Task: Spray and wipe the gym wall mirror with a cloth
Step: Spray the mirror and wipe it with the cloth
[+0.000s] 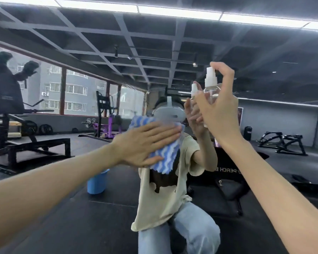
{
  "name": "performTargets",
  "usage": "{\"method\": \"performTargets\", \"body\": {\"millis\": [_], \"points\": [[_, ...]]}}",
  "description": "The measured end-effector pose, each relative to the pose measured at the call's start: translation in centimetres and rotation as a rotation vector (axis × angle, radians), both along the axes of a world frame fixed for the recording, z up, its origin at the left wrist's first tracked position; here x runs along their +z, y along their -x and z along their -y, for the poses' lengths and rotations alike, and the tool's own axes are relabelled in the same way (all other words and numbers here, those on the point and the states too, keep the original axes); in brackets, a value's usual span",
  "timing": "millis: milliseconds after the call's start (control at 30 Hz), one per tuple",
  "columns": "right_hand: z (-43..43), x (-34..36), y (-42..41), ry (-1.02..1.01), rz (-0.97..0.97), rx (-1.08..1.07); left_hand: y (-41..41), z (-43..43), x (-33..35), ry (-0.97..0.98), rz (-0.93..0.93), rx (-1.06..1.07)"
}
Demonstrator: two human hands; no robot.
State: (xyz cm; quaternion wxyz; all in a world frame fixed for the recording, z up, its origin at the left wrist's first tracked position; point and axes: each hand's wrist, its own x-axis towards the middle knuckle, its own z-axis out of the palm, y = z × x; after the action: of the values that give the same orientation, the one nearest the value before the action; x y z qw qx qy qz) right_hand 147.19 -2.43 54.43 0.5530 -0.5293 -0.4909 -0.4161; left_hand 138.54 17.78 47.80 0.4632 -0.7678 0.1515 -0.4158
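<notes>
Left arm stretches forward; the left hand point(145, 143) lies flat, fingers straight, its grip wide, pressing the cloth point(166, 159) against the mirror point(99, 208). Right arm is raised; the right hand point(220, 110) wraps its grip round the bottle point(210, 89), forefinger over the nozzle.

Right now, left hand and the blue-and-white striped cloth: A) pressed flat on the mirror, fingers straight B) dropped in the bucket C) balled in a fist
A: the left hand lies flat, fingers straight, pressing the blue-and-white striped cloth on the wall mirror; the right hand holds the clear plastic spray bottle.
</notes>
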Motion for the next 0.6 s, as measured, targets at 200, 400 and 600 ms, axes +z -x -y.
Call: {"method": "performTargets", "body": {"millis": [200, 400, 600], "points": [[4.6, -1.6, 0.8, 0.106, -0.099, 0.035, 0.3, -0.5, 9.7, 0.938, 0.757, 0.055], [6.4, -5.4, -0.4, 0.109, -0.16, -0.107, -4.2, 5.1, -3.7, -0.092, -0.251, -0.136], [8.5, -8.6, -2.4, 0.148, -0.429, -0.11, -3.9, 3.3, 6.2, 0.266, 0.284, -0.148]]}}
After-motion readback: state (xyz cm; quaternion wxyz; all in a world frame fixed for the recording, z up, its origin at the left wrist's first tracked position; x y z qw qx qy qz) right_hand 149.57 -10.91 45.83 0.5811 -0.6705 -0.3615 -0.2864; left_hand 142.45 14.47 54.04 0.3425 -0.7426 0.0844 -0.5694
